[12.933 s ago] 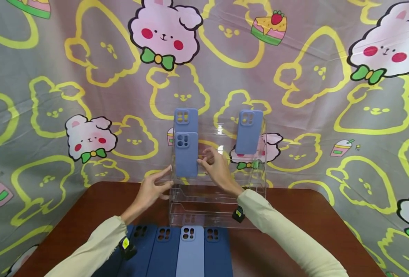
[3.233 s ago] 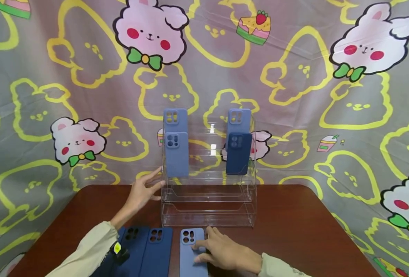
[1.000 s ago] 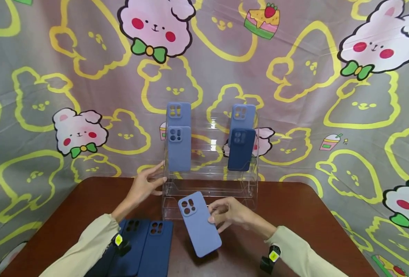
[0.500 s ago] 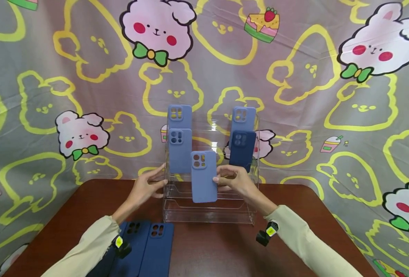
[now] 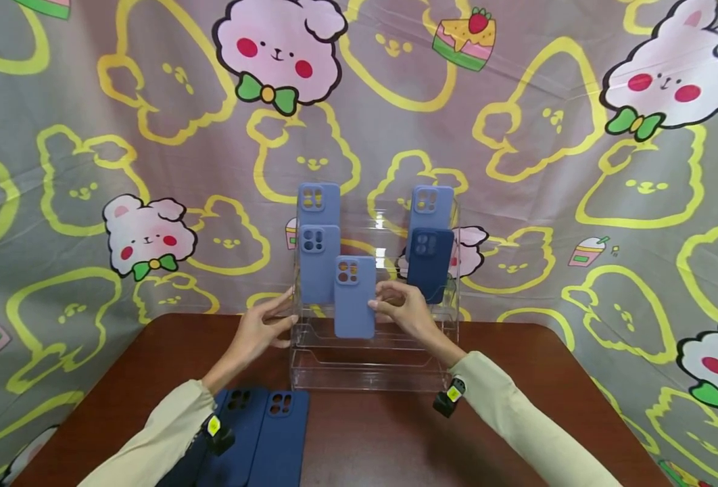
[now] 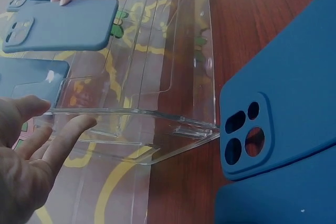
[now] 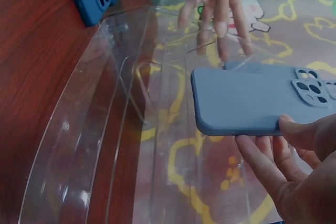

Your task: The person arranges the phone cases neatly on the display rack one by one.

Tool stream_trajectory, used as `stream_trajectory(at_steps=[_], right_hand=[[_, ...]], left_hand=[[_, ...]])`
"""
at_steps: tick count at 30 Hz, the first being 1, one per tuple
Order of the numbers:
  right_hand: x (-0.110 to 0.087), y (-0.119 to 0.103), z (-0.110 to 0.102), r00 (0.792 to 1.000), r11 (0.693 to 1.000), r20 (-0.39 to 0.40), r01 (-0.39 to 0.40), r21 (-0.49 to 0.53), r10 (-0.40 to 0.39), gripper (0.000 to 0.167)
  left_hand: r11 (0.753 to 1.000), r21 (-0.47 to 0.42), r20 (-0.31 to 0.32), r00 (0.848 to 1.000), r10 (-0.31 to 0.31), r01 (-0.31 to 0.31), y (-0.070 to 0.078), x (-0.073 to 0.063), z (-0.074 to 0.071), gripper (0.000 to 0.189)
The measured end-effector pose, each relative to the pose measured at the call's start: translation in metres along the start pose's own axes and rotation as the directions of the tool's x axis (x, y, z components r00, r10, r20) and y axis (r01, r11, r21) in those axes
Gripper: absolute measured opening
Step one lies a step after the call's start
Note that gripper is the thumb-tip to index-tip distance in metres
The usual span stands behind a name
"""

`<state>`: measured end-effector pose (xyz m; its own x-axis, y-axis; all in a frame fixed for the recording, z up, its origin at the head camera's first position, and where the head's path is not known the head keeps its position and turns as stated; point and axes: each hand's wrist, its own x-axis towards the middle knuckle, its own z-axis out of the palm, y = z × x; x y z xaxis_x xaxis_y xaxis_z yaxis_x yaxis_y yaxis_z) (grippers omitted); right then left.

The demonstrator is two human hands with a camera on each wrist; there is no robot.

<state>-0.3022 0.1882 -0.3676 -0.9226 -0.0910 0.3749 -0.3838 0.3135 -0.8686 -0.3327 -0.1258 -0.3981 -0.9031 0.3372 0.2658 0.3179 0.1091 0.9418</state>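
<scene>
Pinching case [image 5: 355,308] by edge with right hand [image 5: 410,314], touching rack [image 5: 368,380] with unclenched left hand [image 5: 260,333]; best to set it upright, square, without knocking neighbouring case [image 5: 318,277]

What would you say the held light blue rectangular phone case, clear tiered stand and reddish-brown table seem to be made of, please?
Held light blue rectangular phone case: probably matte silicone or plastic; smooth, low-gloss surface.
Clear tiered stand: likely glossy acrylic; see-through with bright reflections.
Reddish-brown table: wood or laminate, slightly shiny; streaky grain fits either.
</scene>
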Motion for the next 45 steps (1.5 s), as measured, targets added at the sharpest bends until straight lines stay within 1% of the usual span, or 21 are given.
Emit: stream_trajectory(at_steps=[7, 9, 13, 15, 17, 19, 22, 24, 26, 29, 31, 34, 37, 42, 45], right_hand=[[0.002, 0.006, 0.014, 0.997, 0.997, -0.011, 0.078, 0.013, -0.078, 0.020], [0.002, 0.006, 0.019, 0.997, 0.997, -0.009, 0.079, 0.024, -0.079, 0.020], [0.001, 0.006, 0.029, 0.998, 0.997, -0.001, 0.056, 0.048, -0.056, 0.021], [0.001, 0.006, 0.034, 0.999, 0.996, -0.006, 0.047, 0.076, -0.046, 0.021], [0.000, 0.006, 0.038, 0.997, 0.996, -0.044, 0.063, 0.066, -0.061, 0.022], [0.002, 0.007, 0.041, 0.994, 0.993, -0.080, 0.083, 0.085, -0.076, 0.023], [0.005, 0.007, 0.044, 0.984, 0.990, -0.142, 0.119, 0.073, -0.107, 0.024], [0.005, 0.007, 0.046, 0.983, 0.988, -0.150, 0.118, 0.097, -0.103, 0.026], [0.003, 0.009, 0.048, 0.984, 0.990, -0.145, 0.116, 0.080, -0.104, 0.027], [-0.003, 0.012, 0.053, 0.987, 0.991, -0.114, 0.117, 0.066, -0.109, 0.030], [-0.007, 0.014, 0.058, 0.986, 0.990, -0.107, 0.133, 0.044, -0.127, 0.030], [-0.009, 0.017, 0.064, 0.982, 0.987, -0.122, 0.153, 0.044, -0.146, 0.028], [-0.008, 0.019, 0.070, 0.977, 0.984, -0.147, 0.166, 0.065, -0.156, 0.024], [-0.005, 0.019, 0.078, 0.978, 0.985, -0.160, 0.148, 0.087, -0.133, 0.022], [-0.003, 0.019, 0.081, 0.982, 0.989, -0.152, 0.126, 0.079, -0.113, 0.020]], left_hand=[[1.000, -0.014, 0.006, 1.000, 0.000, 0.000, 0.000, 0.000, -0.002, 0.064], [1.000, -0.015, 0.001, 1.000, -0.002, 0.002, 0.000, 0.000, -0.003, 0.064], [1.000, -0.006, -0.002, 1.000, -0.003, 0.003, 0.000, 0.000, -0.002, 0.064], [1.000, -0.002, 0.000, 1.000, -0.005, 0.005, -0.001, 0.001, -0.001, 0.063], [1.000, 0.000, 0.001, 1.000, -0.009, 0.009, -0.001, 0.001, 0.000, 0.063], [1.000, 0.002, -0.001, 1.000, -0.011, 0.011, -0.001, 0.002, 0.000, 0.063], [1.000, -0.001, -0.006, 1.000, -0.011, 0.011, -0.001, 0.002, -0.001, 0.063], [1.000, -0.003, -0.008, 1.000, -0.012, 0.012, -0.001, 0.003, -0.001, 0.064], [1.000, -0.007, -0.009, 1.000, -0.011, 0.011, -0.001, 0.003, -0.001, 0.064], [1.000, -0.010, -0.004, 1.000, -0.027, 0.027, -0.002, 0.002, -0.001, 0.064], [0.999, -0.022, -0.001, 0.999, -0.046, 0.046, -0.002, 0.001, -0.001, 0.064], [0.995, -0.045, -0.013, 0.996, -0.086, 0.085, -0.002, 0.000, -0.002, 0.061], [0.993, -0.047, -0.028, 0.993, -0.113, 0.112, 0.002, 0.001, -0.001, 0.060], [0.992, -0.025, -0.031, 0.992, -0.124, 0.124, 0.008, 0.003, 0.002, 0.059], [0.993, -0.026, -0.025, 0.993, -0.118, 0.118, 0.008, 0.004, 0.001, 0.057]])
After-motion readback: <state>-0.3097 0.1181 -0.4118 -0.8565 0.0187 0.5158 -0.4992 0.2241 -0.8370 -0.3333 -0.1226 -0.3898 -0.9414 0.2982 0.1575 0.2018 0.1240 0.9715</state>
